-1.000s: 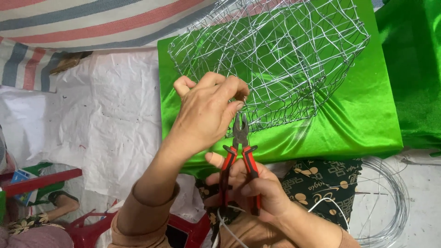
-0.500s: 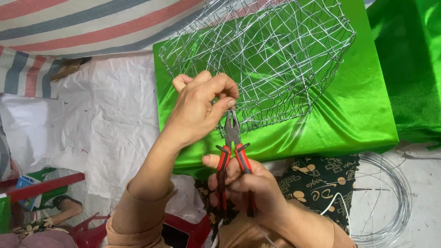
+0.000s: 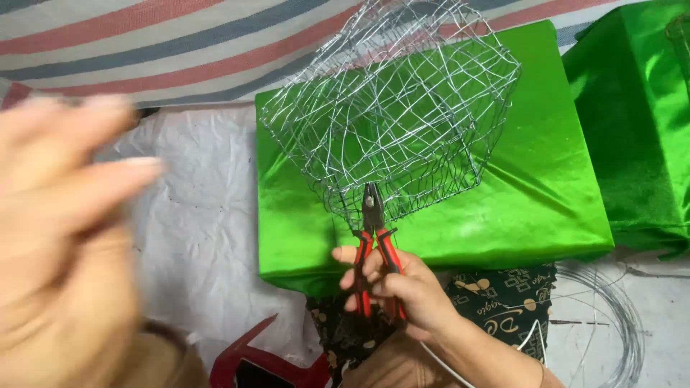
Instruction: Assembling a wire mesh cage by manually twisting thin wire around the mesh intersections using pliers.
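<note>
A silver wire mesh basket frame (image 3: pixel 395 108) rests on a block wrapped in shiny green fabric (image 3: pixel 532 194). My right hand (image 3: pixel 399 284) grips red-handled pliers (image 3: pixel 374 244) whose jaws bite the frame's lower edge. My left hand (image 3: pixel 65 244) is raised close to the camera at the left, blurred, fingers apart and holding nothing, well away from the frame.
A second green-wrapped block (image 3: pixel 632 122) lies at the right. A coil of bare wire (image 3: pixel 611 323) sits at the lower right on a pale surface. Striped cloth (image 3: pixel 144 50) is behind, white sheeting (image 3: pixel 201 237) to the left, a red plastic piece (image 3: pixel 251 359) below.
My left hand has let go of the wire frame and swung left toward the camera. The pliers stay clamped on the frame's lower edge.
</note>
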